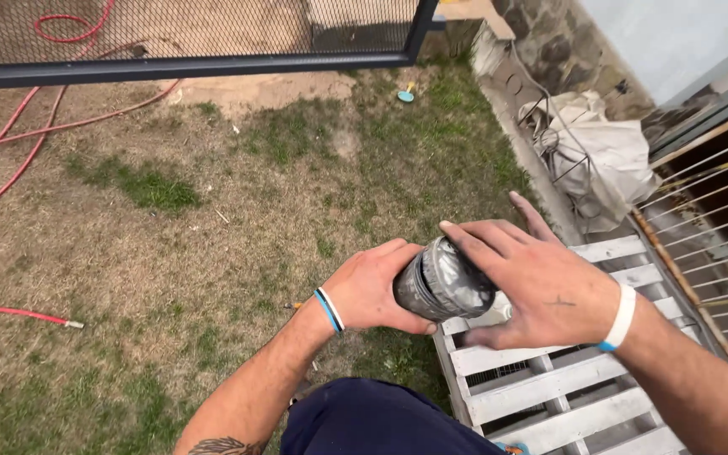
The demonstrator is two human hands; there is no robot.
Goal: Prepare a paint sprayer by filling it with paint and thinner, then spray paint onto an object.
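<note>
Item: dark round jar (441,283), centre frame, above white pallet (549,379) edge. Your left hand (372,288) grips base; right hand (532,278) cups foil-covered lid. Risk: your grip slips, jar drops onto slats.

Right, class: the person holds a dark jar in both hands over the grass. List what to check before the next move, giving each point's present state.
1. Left hand wraps the jar body: ok.
2. Right hand lies over the jar's silvery top, fingers spread: ok.
3. Jar level: not ok, it lies tilted on its side.
4. Top tight or loose: cannot tell.
5. White pallet bare beside the hands: ok.
6. Red hose away from the hands: ok.
</note>
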